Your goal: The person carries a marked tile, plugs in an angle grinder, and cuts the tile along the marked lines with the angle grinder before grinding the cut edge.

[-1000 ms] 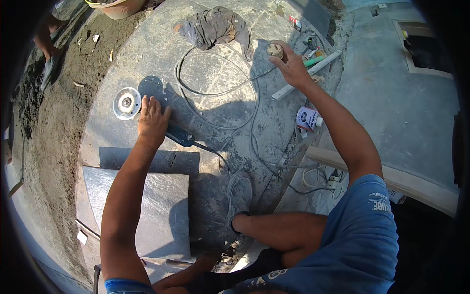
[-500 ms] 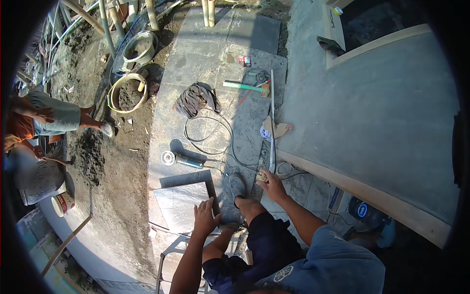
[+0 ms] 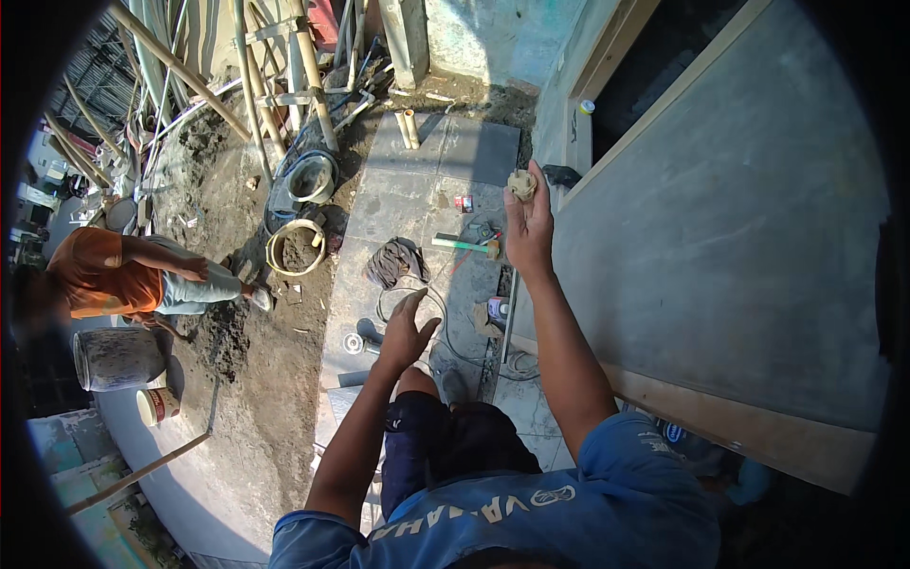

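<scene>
My right hand is raised high on the right with a pale beige, rough lump held between thumb and fingers; I cannot make out its material. My left hand hangs in the air above the paving, thumb apart from stretched fingers, holding nothing. Just left of it on the slabs lies an angle grinder. Beyond are a dark crumpled cloth and a green-handled mallet. A grey tile shows partly behind my left forearm.
A long metal bar lies near the grey wall on my right, beside a loose cable. Two buckets stand beyond the paving on the left. A person in an orange shirt is at far left, near bamboo poles.
My right hand has risen from low beside the metal bar to high in front, carrying the beige lump. My left hand has lifted off the tile. The view has tilted farther ahead.
</scene>
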Available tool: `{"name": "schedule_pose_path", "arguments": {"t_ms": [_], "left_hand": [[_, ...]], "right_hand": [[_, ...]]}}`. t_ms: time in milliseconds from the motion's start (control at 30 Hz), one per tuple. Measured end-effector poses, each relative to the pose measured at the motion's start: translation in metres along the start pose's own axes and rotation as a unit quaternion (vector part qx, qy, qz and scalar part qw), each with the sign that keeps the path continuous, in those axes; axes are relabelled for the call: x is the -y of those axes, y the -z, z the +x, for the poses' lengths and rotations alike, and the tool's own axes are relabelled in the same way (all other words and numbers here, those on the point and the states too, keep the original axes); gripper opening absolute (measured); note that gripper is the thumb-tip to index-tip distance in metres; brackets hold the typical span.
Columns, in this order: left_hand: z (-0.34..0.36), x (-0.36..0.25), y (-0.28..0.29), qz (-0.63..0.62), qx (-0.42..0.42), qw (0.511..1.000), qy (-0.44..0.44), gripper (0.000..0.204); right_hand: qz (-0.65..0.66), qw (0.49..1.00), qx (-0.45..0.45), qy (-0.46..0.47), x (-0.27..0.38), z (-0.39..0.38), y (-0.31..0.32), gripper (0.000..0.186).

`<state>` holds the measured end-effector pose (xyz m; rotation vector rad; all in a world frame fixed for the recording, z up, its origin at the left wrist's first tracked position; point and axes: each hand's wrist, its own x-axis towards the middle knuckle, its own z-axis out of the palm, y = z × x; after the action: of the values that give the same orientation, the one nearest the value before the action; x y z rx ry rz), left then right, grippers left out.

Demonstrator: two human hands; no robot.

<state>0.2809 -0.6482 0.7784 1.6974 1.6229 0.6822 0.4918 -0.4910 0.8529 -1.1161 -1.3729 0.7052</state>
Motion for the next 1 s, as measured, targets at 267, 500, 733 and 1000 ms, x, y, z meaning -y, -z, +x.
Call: {"name": "schedule_pose_path", "arguments": {"t_ms": [267, 500, 733, 1000], "left_hand": [[0.186, -0.167, 0.057, -0.097, -0.085, 0.952, -0.276, 0.063], [0.302, -0.180, -0.014, -0.476, 0.108, 0.835, -0.254, 0.044], [0.624, -0.103, -0.065, -0.306, 0.036, 0.932, -0.190, 0.044], [0.990, -0.010, -0.148, -0.191, 0.026, 0.970, -0.145, 0.044]], "right_hand": [[0.012, 0.992, 0.099, 0.081, 0.078, 0.086, 0.034, 0.051], [-0.113, 0.992, 0.026, 0.042, 0.020, 0.150, 0.044, 0.045], [-0.274, 0.930, -0.240, -0.049, -0.126, 0.387, 0.073, 0.067], [-0.786, 0.454, -0.176, 0.382, -0.077, 0.733, 0.181, 0.076]]}}
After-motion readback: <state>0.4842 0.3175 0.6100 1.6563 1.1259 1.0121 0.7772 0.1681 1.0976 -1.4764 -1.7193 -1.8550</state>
